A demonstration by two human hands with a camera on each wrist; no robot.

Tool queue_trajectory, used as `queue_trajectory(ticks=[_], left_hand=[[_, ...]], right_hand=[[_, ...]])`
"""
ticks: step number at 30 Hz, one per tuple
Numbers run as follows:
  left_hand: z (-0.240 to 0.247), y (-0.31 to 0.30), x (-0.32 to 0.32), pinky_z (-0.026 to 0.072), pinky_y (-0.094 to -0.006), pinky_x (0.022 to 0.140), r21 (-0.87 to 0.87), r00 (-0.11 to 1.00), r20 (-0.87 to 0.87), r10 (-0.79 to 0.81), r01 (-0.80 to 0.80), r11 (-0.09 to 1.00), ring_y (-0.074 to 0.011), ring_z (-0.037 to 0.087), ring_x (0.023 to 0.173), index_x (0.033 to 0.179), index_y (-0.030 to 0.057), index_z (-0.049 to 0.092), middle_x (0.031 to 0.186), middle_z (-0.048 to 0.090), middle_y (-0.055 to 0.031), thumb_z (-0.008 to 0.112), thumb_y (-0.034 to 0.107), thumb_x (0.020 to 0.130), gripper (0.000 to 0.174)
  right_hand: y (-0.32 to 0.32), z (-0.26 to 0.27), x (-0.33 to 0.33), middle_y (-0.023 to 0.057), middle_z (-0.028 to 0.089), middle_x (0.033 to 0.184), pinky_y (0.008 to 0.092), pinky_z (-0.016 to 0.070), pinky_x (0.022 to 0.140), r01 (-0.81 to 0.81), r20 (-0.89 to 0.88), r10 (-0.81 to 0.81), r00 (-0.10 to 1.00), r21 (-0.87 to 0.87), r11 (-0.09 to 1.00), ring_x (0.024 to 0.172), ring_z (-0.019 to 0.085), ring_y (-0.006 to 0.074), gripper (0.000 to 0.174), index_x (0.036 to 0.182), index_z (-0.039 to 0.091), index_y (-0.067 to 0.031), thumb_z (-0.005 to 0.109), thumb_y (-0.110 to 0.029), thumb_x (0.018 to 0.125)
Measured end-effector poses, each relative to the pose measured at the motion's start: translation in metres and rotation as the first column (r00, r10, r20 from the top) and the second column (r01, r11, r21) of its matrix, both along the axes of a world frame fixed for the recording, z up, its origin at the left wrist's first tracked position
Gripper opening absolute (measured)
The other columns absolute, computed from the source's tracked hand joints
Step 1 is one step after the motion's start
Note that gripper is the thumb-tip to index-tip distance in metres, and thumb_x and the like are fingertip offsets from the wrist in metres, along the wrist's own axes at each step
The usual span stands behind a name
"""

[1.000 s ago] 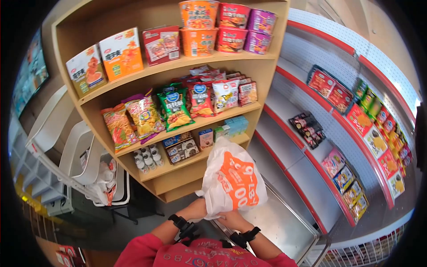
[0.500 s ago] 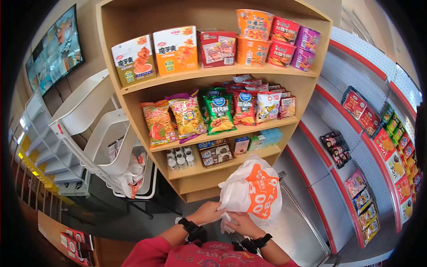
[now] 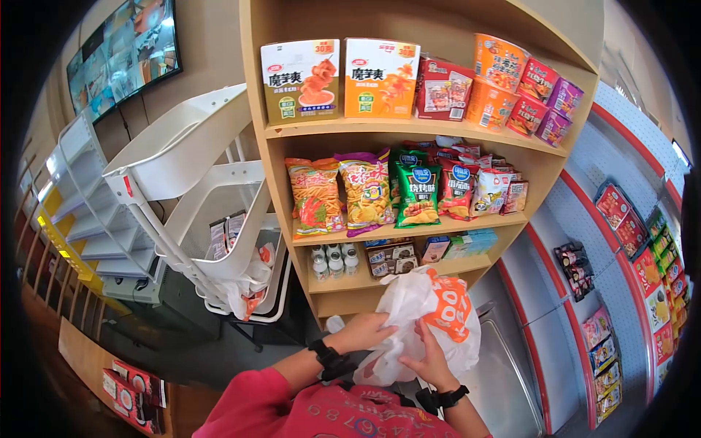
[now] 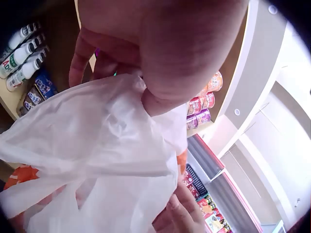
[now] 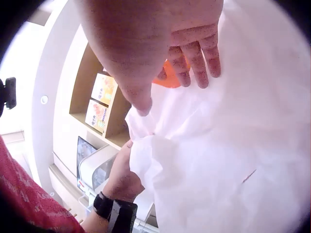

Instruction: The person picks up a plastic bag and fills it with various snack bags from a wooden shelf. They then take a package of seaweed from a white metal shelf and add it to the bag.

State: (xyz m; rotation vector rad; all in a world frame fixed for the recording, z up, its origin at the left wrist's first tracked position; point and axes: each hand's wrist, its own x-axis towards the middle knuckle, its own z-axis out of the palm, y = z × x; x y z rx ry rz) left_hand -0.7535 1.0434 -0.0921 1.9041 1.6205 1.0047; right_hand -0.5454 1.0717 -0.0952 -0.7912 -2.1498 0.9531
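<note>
In the head view a white plastic bag (image 3: 405, 296) with orange print hangs in front of the person, bulging and creased. At its near left side the left hand (image 3: 363, 332) pinches the plastic between thumb and fingers; the left wrist view shows the thumb pressed on a fold of the bag (image 4: 112, 131). The right hand (image 3: 431, 358) lies against the bag's near side, thumb spread away from the fingers. In the right wrist view this hand (image 5: 160, 48) has its fingers extended along the plastic (image 5: 233, 145). The bag's contents are hidden.
Ahead stands a wooden shelf (image 3: 350, 131) with snack boxes, noodle cups, chip bags and small bottles. To its left is a white tiered cart (image 3: 168, 175). A metal surface (image 3: 504, 372) lies below right, beside red-edged shelves (image 3: 540, 285).
The head view has swung left, so the shelf stands farther right. The right hand, earlier holding gathered plastic, now has its fingers spread on the bag. The left hand still pinches it.
</note>
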Motion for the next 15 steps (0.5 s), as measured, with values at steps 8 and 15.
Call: queue_trajectory(ticks=[8, 15], left_hand=[[0.005, 0.020, 0.017, 0.0425, -0.0421, 0.061, 0.042, 0.883, 0.002, -0.469, 0.468, 0.883, -0.0365, 0.055, 0.068, 0.083, 0.0015, 0.056, 0.070, 0.056, -0.0186, 0.056, 0.027, 0.081, 0.025], [0.022, 0.021, 0.001, 0.0429, -0.0361, 0.058, 0.030, 0.900, 0.004, -0.437, 0.437, 0.899, -0.0301, 0.056, 0.064, 0.073, 0.0034, 0.059, 0.067, 0.056, -0.0148, 0.061, 0.033, 0.078, 0.030]], right_hand=[[-0.011, -0.007, -0.016, 0.0211, 0.053, 0.107, 0.0382, 0.0434, 0.082, 0.135, 0.048, -0.137, 0.989, 0.032, 0.990, 0.099, 0.053, 0.0362, 0.057, 0.117, 0.044, -0.0005, 0.069, -0.016, 0.068], [-0.021, -0.006, 0.002, 0.0167, 0.061, 0.089, 0.0348, 0.0461, 0.074, 0.360, -0.014, -0.360, 0.933, 0.046, 0.932, 0.084, 0.060, 0.0319, 0.023, 0.095, 0.059, -0.0016, 0.060, -0.007, 0.073]])
